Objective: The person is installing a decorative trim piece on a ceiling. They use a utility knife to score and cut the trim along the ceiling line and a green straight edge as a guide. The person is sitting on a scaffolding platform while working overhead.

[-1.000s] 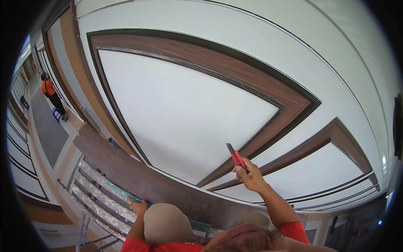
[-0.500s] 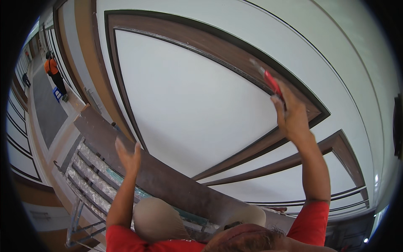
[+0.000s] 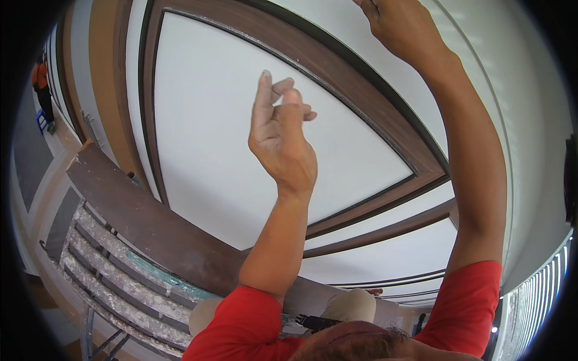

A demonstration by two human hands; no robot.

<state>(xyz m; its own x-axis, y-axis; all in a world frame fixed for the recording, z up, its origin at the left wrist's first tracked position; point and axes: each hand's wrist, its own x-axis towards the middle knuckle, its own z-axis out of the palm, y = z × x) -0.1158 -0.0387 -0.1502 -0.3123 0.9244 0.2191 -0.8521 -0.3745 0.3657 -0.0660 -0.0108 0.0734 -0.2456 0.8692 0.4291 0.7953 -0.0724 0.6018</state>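
Note:
My left hand [image 3: 283, 132] is raised in front of the white wall panel [image 3: 241, 162], its fingers apart and partly bent, with pale dust on the fingertips. Nothing shows between them. Beyond it runs the dark brown frame moulding [image 3: 337, 78] around the panel. My right hand [image 3: 403, 27] reaches up to the top edge of the picture, near the pale wall above the moulding. Most of its fingers are cut off there, so what it holds is out of sight.
Below me lies a brown plank [image 3: 150, 210] beside a paint-splattered slatted scaffold platform [image 3: 120, 277]. Its metal legs [image 3: 88, 334] stand at lower left. Far left, a person in orange [image 3: 41, 81] is near a small blue stool [image 3: 42, 120]. Bright vertical slats [image 3: 539, 301] show at lower right.
My left hand has risen and moved right, from above the scaffold to before the panel. My right hand went up; the red-handled tool seen in it earlier no longer shows. The view has shifted.

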